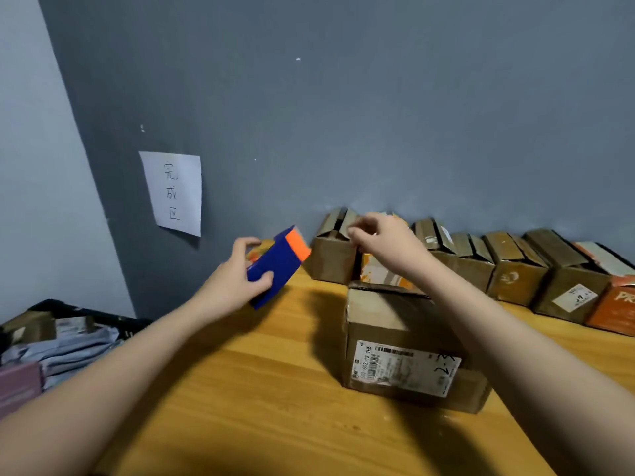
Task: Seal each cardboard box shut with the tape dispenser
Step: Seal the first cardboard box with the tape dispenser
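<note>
"完成区" on wall paper (171, 193); "507-602-12 1H6" on box label (402, 367)

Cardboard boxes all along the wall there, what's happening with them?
A person is taping boxes at a wooden table. The left hand grips a blue and orange tape dispenser in the air. The right hand reaches to the row of brown cardboard boxes by the grey wall, fingers pinched. A larger labelled cardboard box sits nearer, flaps closed.

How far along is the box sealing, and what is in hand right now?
Early, it seems. The near box sits closed on the table, but tape on it cannot be made out. The left hand grips the blue tape dispenser; the right hand pinches something small above the row. Several boxes along the wall show raised flaps, unsealed.
</note>
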